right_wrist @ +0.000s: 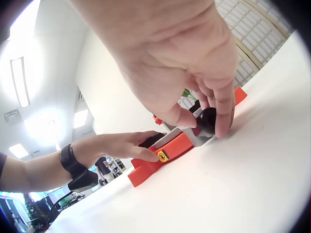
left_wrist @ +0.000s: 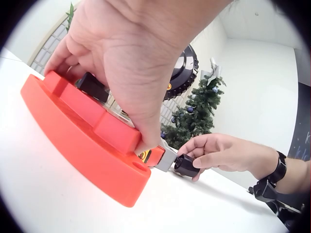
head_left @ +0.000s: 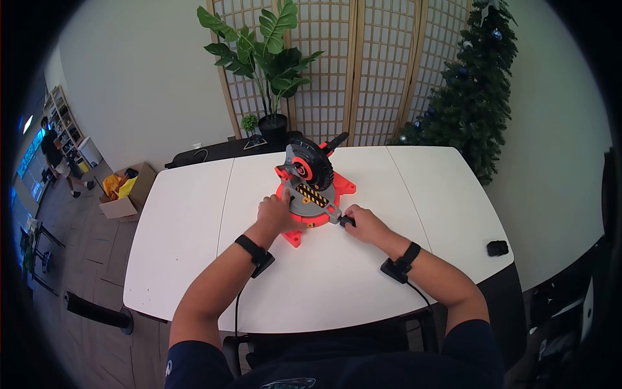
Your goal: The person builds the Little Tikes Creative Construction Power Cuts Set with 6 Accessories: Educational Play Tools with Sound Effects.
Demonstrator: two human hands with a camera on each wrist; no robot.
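A miter saw, toy-like with a red and grey base, stands on the white table. Its black round blade part is raised at the back, and a black-and-yellow striped strip crosses the grey turntable. My left hand grips the left side of the red base, with the thumb at the front and the fingers over the far part. At the front right, my right hand pinches the black knob on the end of the grey arm between thumb and fingers.
A small black object lies near the white table's right edge. Behind stand a potted plant, a folding screen and a decorated tree. An open cardboard box is at left; a person is farther off.
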